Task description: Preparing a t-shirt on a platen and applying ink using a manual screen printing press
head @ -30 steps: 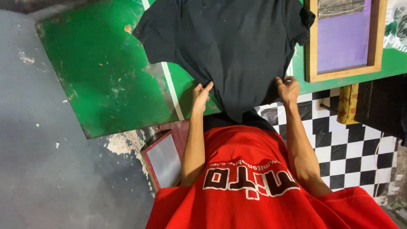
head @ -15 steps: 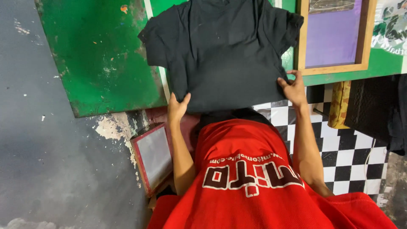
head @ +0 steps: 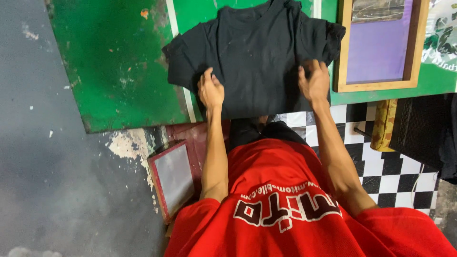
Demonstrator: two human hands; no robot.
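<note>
Smoothing step, looks like: the black cotton t-shirt (head: 257,52) lies flat on the green painted tabletop (head: 114,71), left hand (head: 210,90) and right hand (head: 314,83) open, pressing its near part. Next move probably needs even outward strokes.

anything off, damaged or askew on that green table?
Yes. The green table has chipped, worn paint, with an orange patch near its far edge. The black T-shirt lies slightly crooked, its sleeves bunched; left hand and right hand both rest on it. The floor by the table corner is flaking.
</note>
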